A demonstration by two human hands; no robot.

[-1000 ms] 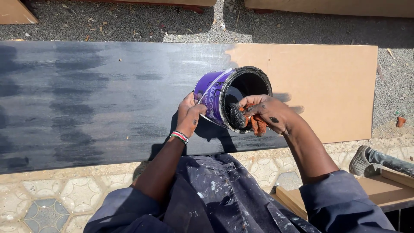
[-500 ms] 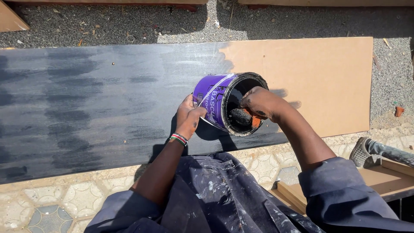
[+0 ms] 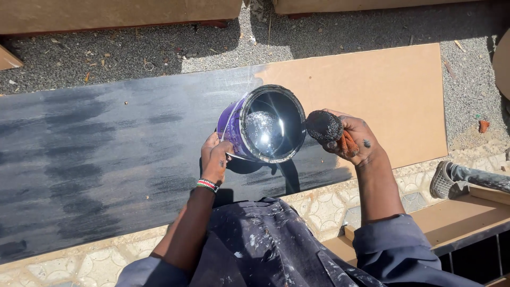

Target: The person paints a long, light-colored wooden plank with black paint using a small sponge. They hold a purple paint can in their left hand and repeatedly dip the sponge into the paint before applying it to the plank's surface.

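Head view: my left hand (image 3: 215, 159) is closed around the side of a purple paint can (image 3: 263, 125), tilted so its open mouth faces the camera, glossy black paint inside. My right hand (image 3: 353, 139), just beside the can's rim, pinches an orange cloth wad (image 3: 325, 126) soaked black. Both hover over a long board (image 3: 372, 90), painted black at left, bare brown at right, lying on gravel (image 3: 133, 53).
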